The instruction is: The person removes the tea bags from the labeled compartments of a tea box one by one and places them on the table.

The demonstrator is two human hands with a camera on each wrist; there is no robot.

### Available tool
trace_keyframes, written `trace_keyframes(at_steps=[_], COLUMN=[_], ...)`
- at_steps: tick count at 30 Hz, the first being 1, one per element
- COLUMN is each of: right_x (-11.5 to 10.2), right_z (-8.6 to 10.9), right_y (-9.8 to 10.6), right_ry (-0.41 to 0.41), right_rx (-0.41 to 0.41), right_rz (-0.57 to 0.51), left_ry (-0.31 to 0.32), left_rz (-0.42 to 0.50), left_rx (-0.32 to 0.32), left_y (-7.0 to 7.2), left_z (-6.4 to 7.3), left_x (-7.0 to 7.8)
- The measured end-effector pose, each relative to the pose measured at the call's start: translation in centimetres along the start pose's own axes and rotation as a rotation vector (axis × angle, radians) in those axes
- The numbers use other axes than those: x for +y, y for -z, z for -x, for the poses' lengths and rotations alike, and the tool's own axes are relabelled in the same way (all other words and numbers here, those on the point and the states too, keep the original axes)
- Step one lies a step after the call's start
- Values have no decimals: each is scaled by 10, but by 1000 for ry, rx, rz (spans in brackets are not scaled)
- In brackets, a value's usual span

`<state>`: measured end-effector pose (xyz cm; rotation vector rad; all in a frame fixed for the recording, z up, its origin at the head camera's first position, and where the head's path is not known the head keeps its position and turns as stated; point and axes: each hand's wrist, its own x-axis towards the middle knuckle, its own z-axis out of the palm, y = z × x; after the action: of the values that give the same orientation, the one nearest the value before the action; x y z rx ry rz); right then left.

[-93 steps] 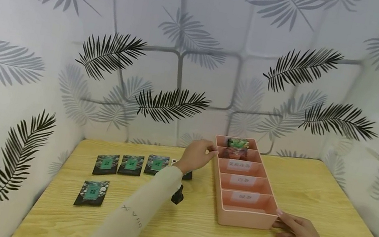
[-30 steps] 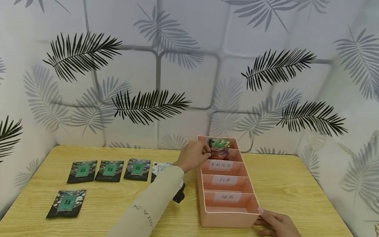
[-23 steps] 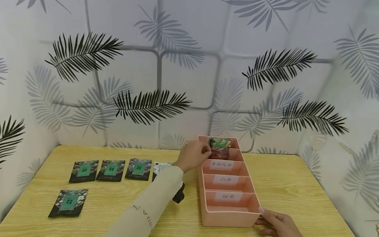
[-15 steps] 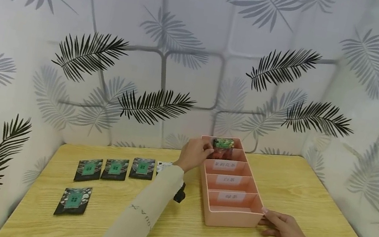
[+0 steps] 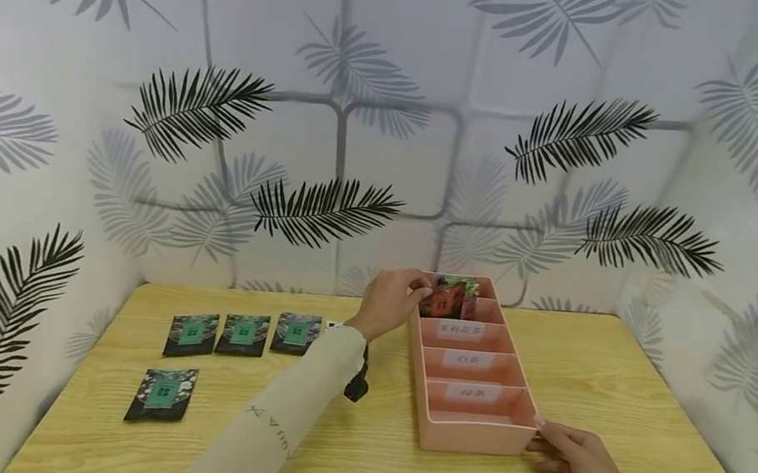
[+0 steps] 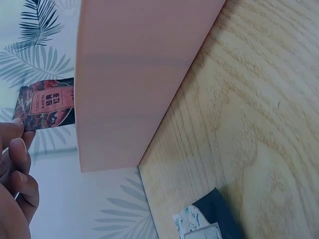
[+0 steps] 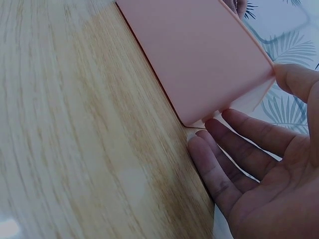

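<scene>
My left hand (image 5: pixel 392 300) is at the far left rim of a pink divided box (image 5: pixel 476 440). Thumb and fingertips pinch the edge of a dark red tea packet (image 5: pixel 442 302), marked black tea; in the left wrist view the same packet (image 6: pixel 50 103) stands partly above the rim, its lower part hidden by the box wall. Behind it, a packet with a green top (image 5: pixel 470 288) shows in the far compartments. My right hand (image 5: pixel 585 467) grips the box's near right corner; in the right wrist view its thumb (image 7: pixel 294 79) is on the rim and the fingers touch the wall below.
Several black tea packets with green labels lie left on the wooden table (image 5: pixel 353 469), one packet (image 5: pixel 162 394) nearer than the row. A white-patterned packet (image 6: pixel 199 224) lies beside the box, mostly behind my left sleeve. Paper labels (image 5: pixel 472 393) mark the nearer compartments. A leaf-patterned wall stands close behind.
My left hand has gone from the box's rim to the red packet and now lifts it slightly, so its red front shows. The right hand keeps its place on the corner.
</scene>
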<state>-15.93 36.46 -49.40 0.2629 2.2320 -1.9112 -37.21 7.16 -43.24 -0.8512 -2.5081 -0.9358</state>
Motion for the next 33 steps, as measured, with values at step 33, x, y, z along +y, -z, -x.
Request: trace_keyframes(at_steps=[33], right_x=[-2], right_z=[-3], right_y=[-4], right_ry=[9], right_rx=[7], right_rz=[30], left_ry=[-107], left_rz=[42], left_rx=[63], left_y=[60], left_z=[31], left_x=[3])
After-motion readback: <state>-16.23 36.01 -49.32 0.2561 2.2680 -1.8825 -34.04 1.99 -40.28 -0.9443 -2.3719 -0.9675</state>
